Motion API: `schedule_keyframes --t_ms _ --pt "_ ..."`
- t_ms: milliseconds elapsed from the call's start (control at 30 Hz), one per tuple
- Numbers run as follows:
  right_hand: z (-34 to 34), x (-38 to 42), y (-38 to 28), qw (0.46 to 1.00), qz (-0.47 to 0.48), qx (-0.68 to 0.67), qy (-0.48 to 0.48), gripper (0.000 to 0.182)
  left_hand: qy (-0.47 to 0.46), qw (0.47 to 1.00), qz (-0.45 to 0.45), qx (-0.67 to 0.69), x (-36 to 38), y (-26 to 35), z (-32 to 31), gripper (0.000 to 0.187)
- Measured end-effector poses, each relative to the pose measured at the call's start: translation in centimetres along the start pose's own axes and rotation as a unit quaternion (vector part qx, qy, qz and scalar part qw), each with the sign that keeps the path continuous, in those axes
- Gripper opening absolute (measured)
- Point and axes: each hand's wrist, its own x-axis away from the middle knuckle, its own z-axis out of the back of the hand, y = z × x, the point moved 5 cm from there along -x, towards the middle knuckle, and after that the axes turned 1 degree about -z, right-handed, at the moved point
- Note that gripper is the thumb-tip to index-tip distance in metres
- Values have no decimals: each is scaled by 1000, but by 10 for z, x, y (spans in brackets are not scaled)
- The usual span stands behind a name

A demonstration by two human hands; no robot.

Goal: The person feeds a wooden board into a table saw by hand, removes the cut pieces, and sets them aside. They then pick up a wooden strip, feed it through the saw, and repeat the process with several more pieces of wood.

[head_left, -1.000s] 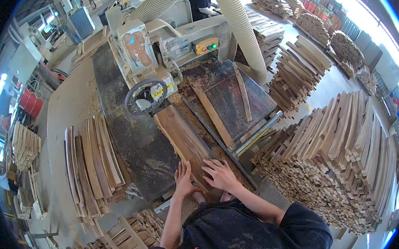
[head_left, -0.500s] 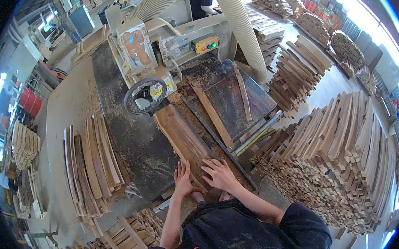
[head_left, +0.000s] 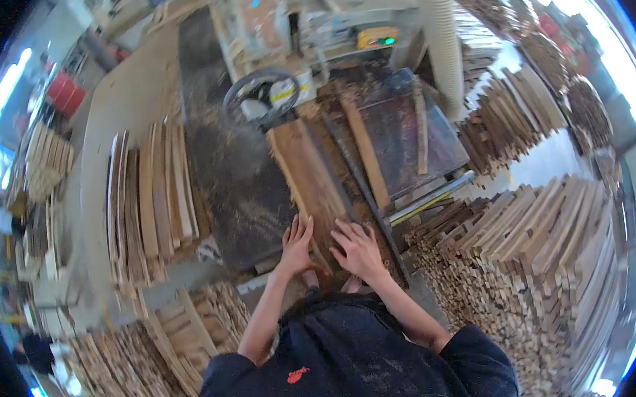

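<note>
A wide wooden board (head_left: 309,169) lies on the dark machine table (head_left: 233,197), its far end close to the machine's handwheel (head_left: 262,99). Along the board's left edge, near its close end, rests my left hand (head_left: 299,250), fingers spread. My right hand (head_left: 358,252) is flat on the board's right side with its fingers apart. Neither hand is wrapped round anything. To the right of the board runs a dark metal fence (head_left: 361,184), and beyond it lies a narrow wood strip (head_left: 365,151).
Long strips (head_left: 152,195) are piled left of the table. A tall stack of wood (head_left: 536,257) stands at the right, another stack (head_left: 124,374) at the lower left. A ribbed hose (head_left: 440,50) hangs beside the machine. A thin strip (head_left: 421,128) lies on the table's right.
The view has tilted and shifted, so the machine appears higher and further right. Both hands remain on the board, in nearly the same places relative to it.
</note>
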Motion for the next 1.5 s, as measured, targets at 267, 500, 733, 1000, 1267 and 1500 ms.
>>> schedule_keyframes --t_ms 267,500,733,1000,1267,1500 --pt "-4 5 -18 998 -7 38 -45 51 8 999 12 29 2 12 19 156" --pt "-20 35 -30 979 13 17 -203 91 -79 996 20 -32 -23 3 39 156" --pt "-63 13 -24 987 44 82 -130 99 110 979 130 109 -59 -10 22 95" --pt "-72 -64 -18 994 54 13 -95 86 339 923 180 38 -118 -19 64 49" --pt "-82 -156 -13 995 21 -20 -93 85 435 875 192 91 -174 -68 111 36" --pt "-89 -218 -5 996 60 15 -57 92 654 694 181 243 -153 -123 146 13"
